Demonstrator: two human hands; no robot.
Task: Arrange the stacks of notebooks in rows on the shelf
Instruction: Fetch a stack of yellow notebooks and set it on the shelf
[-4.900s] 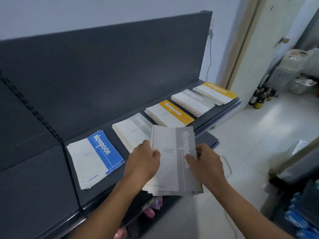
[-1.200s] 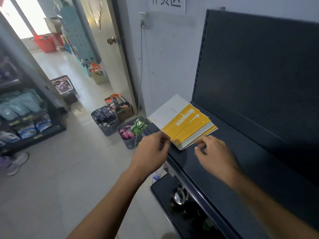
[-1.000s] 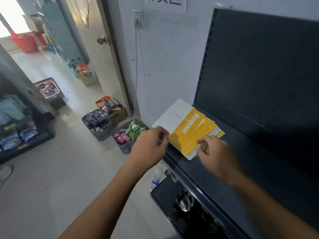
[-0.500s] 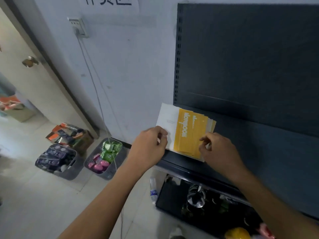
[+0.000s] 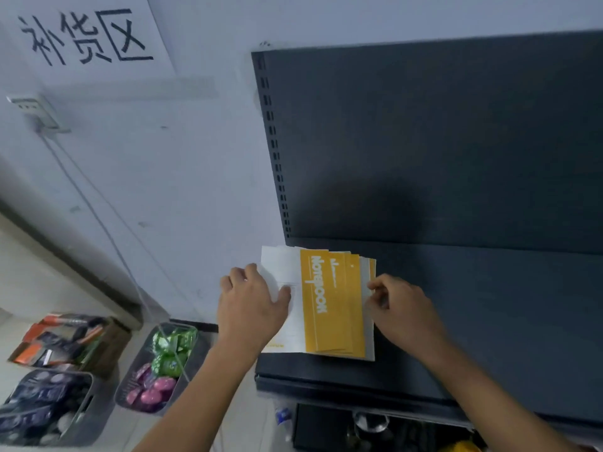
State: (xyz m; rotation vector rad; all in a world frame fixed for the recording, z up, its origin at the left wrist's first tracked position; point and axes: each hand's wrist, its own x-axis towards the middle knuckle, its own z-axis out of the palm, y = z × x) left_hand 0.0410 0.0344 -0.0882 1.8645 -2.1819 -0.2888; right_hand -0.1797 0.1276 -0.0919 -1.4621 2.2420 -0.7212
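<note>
A fanned stack of yellow-and-white notebooks (image 5: 329, 305) lies at the left end of the dark shelf (image 5: 489, 314), its left edge overhanging the shelf's end. My left hand (image 5: 251, 305) grips the stack's white left edge, thumb on top. My right hand (image 5: 401, 308) pinches the stack's right edge with curled fingers. No other notebook stacks are in view.
The shelf's dark back panel (image 5: 424, 141) rises behind. The white wall (image 5: 163, 190) carries a paper sign (image 5: 85, 37), a socket (image 5: 36, 112) and a hanging cable. Baskets of goods (image 5: 160, 367) stand on the floor at the left. A lower shelf (image 5: 375, 429) holds items.
The view swung from the row of stacks to the shelf's left end. Both hands took hold of the yellow stack and turned it until it lies square to the shelf.
</note>
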